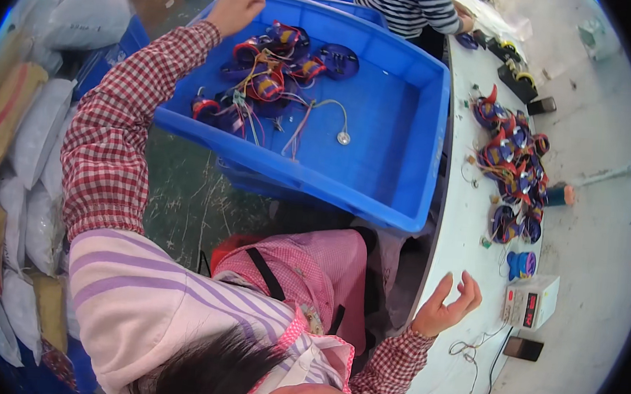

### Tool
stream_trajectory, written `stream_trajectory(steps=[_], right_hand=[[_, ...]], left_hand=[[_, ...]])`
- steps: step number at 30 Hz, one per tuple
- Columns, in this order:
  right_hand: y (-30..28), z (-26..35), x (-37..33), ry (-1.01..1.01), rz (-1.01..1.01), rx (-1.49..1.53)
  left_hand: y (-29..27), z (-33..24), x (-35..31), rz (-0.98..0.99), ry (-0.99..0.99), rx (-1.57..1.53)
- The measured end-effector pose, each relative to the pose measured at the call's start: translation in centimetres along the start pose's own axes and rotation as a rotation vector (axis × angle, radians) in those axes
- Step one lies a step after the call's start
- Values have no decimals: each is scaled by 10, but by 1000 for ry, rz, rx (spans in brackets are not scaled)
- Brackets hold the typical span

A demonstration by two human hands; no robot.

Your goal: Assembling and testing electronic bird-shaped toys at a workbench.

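Left hand (235, 11) grips the far rim of a big blue plastic bin (401, 141), tipping it so the bundle of wired coil parts (269, 75) lies near that far edge, within reach. Right hand (449, 305) hovers open and empty, fingers loosely curled, over the near edge of the white workbench (470, 209), where more coil parts (514, 164) are heaped.
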State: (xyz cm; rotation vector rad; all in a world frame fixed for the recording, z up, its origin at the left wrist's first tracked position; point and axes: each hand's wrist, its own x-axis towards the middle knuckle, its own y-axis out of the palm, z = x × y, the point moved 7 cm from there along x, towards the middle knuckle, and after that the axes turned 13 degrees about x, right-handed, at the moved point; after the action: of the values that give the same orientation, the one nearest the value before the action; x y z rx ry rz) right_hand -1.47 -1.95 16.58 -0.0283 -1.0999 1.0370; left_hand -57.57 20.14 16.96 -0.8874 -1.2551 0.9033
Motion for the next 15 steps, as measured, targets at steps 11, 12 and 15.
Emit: stream_trajectory(steps=[11, 12, 15], right_hand=[[224, 89, 103, -94, 492, 381], [246, 86, 107, -26, 554, 422], [310, 83, 119, 181, 697, 534]], left_hand=[[101, 44, 33, 249, -324, -265], [106, 35, 40, 316, -297, -230], [128, 27, 57, 396, -148, -189]])
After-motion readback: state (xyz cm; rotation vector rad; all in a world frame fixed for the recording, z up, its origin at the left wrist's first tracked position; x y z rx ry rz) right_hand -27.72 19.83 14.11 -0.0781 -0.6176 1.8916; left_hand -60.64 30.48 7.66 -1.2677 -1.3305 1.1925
